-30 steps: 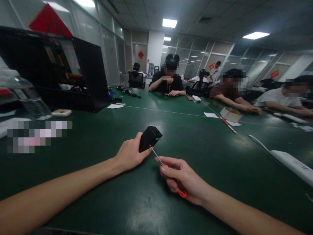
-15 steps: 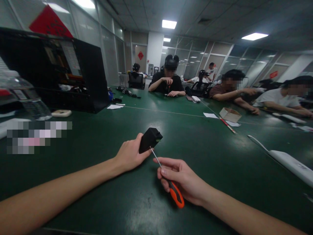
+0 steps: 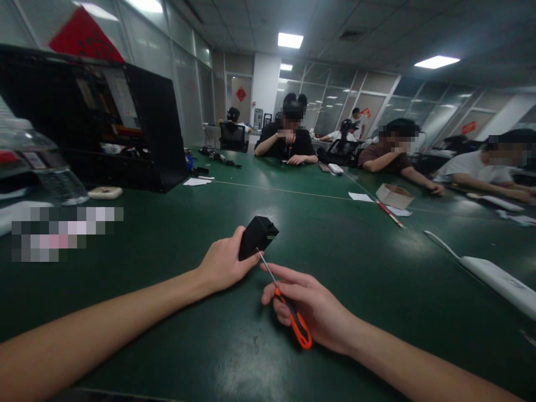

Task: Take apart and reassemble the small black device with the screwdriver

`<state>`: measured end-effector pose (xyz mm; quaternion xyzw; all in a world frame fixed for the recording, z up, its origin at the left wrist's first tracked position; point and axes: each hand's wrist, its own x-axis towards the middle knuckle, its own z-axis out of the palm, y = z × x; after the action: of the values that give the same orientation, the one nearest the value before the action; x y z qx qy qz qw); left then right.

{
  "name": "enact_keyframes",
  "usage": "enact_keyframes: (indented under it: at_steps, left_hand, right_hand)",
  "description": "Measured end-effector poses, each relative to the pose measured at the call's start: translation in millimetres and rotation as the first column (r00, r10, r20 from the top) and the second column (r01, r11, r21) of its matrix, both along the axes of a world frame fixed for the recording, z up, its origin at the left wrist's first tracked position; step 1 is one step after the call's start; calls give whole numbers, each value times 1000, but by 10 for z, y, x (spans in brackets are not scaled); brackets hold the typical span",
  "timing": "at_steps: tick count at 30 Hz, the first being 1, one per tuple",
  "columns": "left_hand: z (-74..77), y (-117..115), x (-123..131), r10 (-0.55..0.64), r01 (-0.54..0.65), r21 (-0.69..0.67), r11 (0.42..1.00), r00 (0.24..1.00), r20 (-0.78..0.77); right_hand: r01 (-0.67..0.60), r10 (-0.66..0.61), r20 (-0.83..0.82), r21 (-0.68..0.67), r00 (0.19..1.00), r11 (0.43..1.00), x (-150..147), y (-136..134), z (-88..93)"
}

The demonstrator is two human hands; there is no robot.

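Note:
My left hand (image 3: 226, 258) is closed around a small black box-shaped device (image 3: 256, 235), tilted above the green table (image 3: 176, 340). A bit of green shows at the device's right end. In my right hand (image 3: 312, 301) lies a screwdriver (image 3: 296, 324) with an orange and black handle, held between thumb and fingers. Its thin metal shaft points up and left, and the tip meets the lower side of the device near my left fingers. What the tip sits in is too small to make out.
At the left stand an open black computer case (image 3: 154, 128) and a plastic bottle (image 3: 58, 167). A white power strip (image 3: 498, 279) lies at the right, a small open box (image 3: 393, 196) farther back. Several people sit around the table, one person (image 3: 288, 134) straight across.
My right fingers have shifted on the screwdriver, the thumb moving up and the handle turning a little. My left hand and the device have hardly moved.

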<state>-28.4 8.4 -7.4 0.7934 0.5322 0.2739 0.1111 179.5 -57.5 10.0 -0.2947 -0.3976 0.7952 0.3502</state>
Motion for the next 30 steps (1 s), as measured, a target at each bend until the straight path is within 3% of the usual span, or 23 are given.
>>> enact_keyframes:
  at_steps: [8, 16, 21, 25, 30]
  left_hand:
    - [-18, 3, -12, -28, 29, 15, 999, 999, -15]
    - [17, -15, 0, -57, 57, 7, 998, 998, -17]
    - [18, -19, -3, -56, 56, 1, 998, 998, -12]
    - [12, -12, -6, -60, 60, 6, 998, 998, -2]
    - [13, -4, -8, -47, 47, 2, 999, 999, 3]
  right_hand:
    - [-46, 43, 49, 81, 998, 996, -1, 56, -111]
    - [-90, 85, 100, 43, 991, 995, -27, 13, -120]
    - [-114, 101, 145, 85, 984, 990, -24, -7, -143]
    - [-115, 112, 144, 14, 983, 993, -7, -9, -69]
    - [-92, 94, 0, -180, 996, 979, 48, 28, 30]
